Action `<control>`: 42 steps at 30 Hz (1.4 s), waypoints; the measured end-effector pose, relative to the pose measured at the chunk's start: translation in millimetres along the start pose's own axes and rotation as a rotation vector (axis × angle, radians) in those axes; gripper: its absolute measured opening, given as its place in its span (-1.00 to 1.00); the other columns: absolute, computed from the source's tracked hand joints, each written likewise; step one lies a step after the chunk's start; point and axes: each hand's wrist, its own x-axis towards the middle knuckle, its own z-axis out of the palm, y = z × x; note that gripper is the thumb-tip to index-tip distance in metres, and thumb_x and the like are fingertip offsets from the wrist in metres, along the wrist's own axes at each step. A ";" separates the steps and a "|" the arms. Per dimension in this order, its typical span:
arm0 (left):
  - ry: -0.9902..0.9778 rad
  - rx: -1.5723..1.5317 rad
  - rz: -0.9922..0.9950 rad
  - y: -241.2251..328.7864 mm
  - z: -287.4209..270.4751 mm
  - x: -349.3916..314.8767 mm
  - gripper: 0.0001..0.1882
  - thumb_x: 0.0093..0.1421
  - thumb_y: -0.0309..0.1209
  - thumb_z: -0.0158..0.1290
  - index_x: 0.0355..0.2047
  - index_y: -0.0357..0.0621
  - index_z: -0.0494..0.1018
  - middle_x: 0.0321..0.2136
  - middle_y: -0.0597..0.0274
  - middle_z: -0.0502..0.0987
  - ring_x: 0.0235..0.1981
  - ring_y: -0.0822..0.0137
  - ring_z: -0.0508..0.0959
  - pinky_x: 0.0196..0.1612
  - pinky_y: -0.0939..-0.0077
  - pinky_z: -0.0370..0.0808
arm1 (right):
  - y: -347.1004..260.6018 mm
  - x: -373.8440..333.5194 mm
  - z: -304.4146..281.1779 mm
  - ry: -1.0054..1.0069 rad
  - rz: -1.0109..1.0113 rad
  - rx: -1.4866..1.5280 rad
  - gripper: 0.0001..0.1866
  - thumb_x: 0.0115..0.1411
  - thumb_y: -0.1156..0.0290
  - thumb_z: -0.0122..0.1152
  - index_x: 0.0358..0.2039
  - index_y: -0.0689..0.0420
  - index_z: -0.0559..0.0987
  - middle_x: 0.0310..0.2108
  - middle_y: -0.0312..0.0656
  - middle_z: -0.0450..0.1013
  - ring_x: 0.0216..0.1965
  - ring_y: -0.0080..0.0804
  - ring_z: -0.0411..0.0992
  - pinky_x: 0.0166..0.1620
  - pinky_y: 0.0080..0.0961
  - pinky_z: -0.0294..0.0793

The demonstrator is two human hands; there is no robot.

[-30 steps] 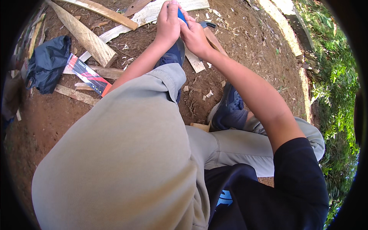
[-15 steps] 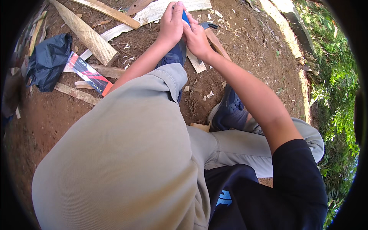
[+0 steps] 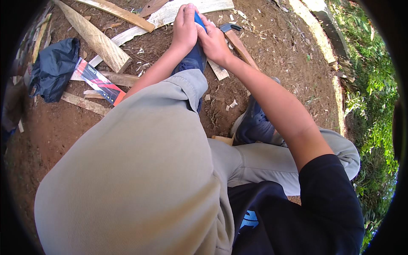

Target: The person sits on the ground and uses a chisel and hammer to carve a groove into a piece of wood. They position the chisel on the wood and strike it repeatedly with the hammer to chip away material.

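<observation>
Both hands are together at the top of the view, just beyond my raised knee and above a dark blue shoe (image 3: 193, 59). A smooth blue handle (image 3: 199, 20) shows between them; the rest of that tool is hidden. My left hand (image 3: 185, 30) is closed on it, thumb pointing away from me. From the other side my right hand (image 3: 214, 44) wraps around it, with its fingers largely out of sight. Close beyond the right hand lies a hammer (image 3: 230, 27) with a dark head, on the ground.
Planks and a thick pointed timber (image 3: 95, 38) lie on the dirt at the far left. Next to them are a black plastic bag (image 3: 54, 68) and a red, white and black package (image 3: 99, 81). Wood shavings (image 3: 233, 103) are scattered about. Green plants (image 3: 374, 110) grow at the right.
Both hands have shifted slightly to the left together with the blue handle. More of the hammer head shows beside the right hand.
</observation>
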 end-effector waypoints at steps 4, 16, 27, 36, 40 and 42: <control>0.039 0.015 0.004 -0.2 1.8 -4.3 -0.59 0.56 -0.10 -0.36 -0.17 -0.19 0.29 -0.46 0.10 0.51 -0.40 0.26 0.59 -0.20 0.36 0.58 | 2.4 -0.3 2.2 -0.001 -0.029 -0.037 -0.43 0.42 0.04 0.00 0.28 0.17 0.43 0.12 0.24 0.46 0.13 0.18 0.46 0.18 -0.20 0.42; 0.137 0.343 0.042 -15.4 3.7 6.5 -0.49 0.53 -0.09 -0.28 0.11 -0.35 0.33 0.00 -0.17 0.47 0.08 0.01 0.46 0.18 0.24 0.38 | 7.4 6.8 -8.4 -0.004 0.017 0.082 -0.44 0.44 0.09 0.02 0.31 0.18 0.40 0.13 0.26 0.46 0.18 0.12 0.44 0.21 -0.25 0.39; 0.108 0.377 0.057 -15.0 11.4 6.6 -0.45 0.52 -0.09 -0.25 0.18 -0.39 0.32 0.09 -0.26 0.45 0.18 -0.08 0.42 0.26 0.20 0.33 | 8.6 -2.0 -9.4 0.012 -0.003 0.166 -0.44 0.46 0.14 -0.01 0.35 0.18 0.34 0.12 0.21 0.47 0.17 0.05 0.45 0.20 -0.29 0.38; 0.062 0.407 0.052 -9.9 18.0 4.7 -0.41 0.52 -0.08 -0.24 0.23 -0.42 0.31 0.16 -0.33 0.43 0.26 -0.16 0.39 0.32 0.17 0.30 | -3.0 -10.6 -18.6 0.041 0.139 0.183 -0.42 0.45 0.11 -0.02 0.34 0.20 0.35 -0.17 0.08 0.56 -0.25 -0.08 0.54 -0.13 -0.29 0.49; 0.136 0.419 0.148 -16.3 16.8 11.8 -0.54 0.54 -0.09 -0.27 0.01 -0.28 0.36 -0.16 -0.10 0.52 -0.11 0.07 0.57 0.01 0.26 0.51 | 8.4 -0.6 -10.4 0.073 -0.005 0.092 -0.41 0.44 0.07 -0.01 0.30 0.22 0.38 -0.27 0.07 0.56 -0.41 -0.10 0.52 -0.27 -0.23 0.48; 0.050 0.322 0.117 -13.3 11.1 10.5 -0.59 0.56 -0.12 -0.33 -0.20 -0.20 0.33 -0.47 0.16 0.51 -0.42 0.36 0.57 -0.25 0.44 0.53 | 12.6 -4.0 -9.7 0.076 0.036 0.042 -0.45 0.43 0.05 0.01 0.19 0.25 0.47 -0.33 0.06 0.56 -0.43 -0.10 0.52 -0.27 -0.23 0.48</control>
